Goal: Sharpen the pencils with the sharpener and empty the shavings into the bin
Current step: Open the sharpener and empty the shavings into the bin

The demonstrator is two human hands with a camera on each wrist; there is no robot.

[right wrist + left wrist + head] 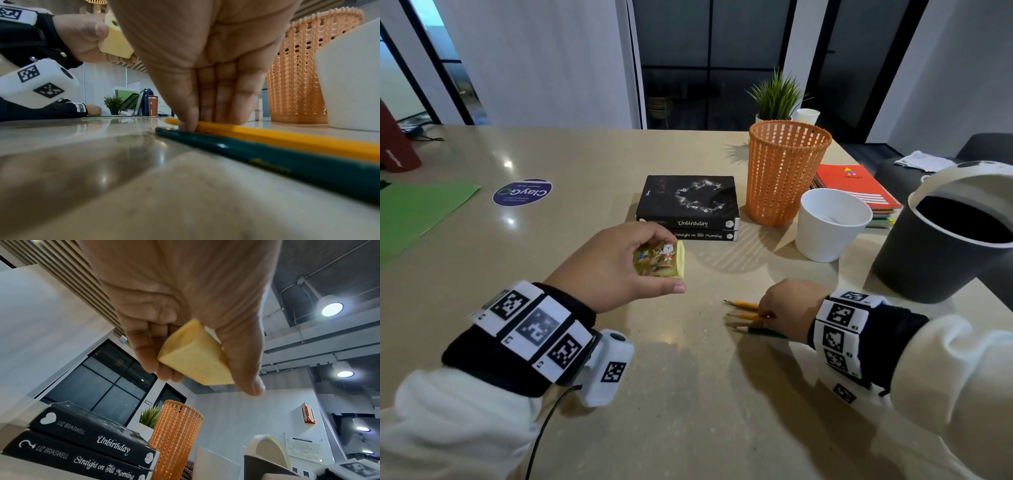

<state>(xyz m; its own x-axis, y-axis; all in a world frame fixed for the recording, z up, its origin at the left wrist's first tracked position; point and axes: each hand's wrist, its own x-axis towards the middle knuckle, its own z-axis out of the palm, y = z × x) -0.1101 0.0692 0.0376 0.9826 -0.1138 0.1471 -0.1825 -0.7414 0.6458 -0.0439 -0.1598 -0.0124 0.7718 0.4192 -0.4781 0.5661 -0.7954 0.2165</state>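
My left hand (pixel 666 262) holds a small yellow box sharpener (pixel 654 263) with a cartoon print, lifted above the table's middle. From the left wrist its plain yellow side (pixel 195 356) shows between thumb and curled fingers (pixel 144 344). Three pencils lie on the table to the right: two yellow (pixel 743 304) (pixel 744 317) and a green one (pixel 763 331), tips pointing left. My right hand (pixel 767 313) is down on them. In the right wrist view its thumb and fingers (pixel 238 104) pinch a yellow pencil (pixel 287 138), with the green pencil (pixel 267 154) beside it. A dark grey bin (pixel 935 260) stands at the right.
An orange mesh basket (pixel 784 178) and a white cup (pixel 828 226) stand behind the pencils. Two stacked black books (pixel 688 202) lie just beyond the left hand. Red notebooks (pixel 856 185) and a potted plant (pixel 777 96) are farther back; a green folder (pixel 414 212) lies far left.
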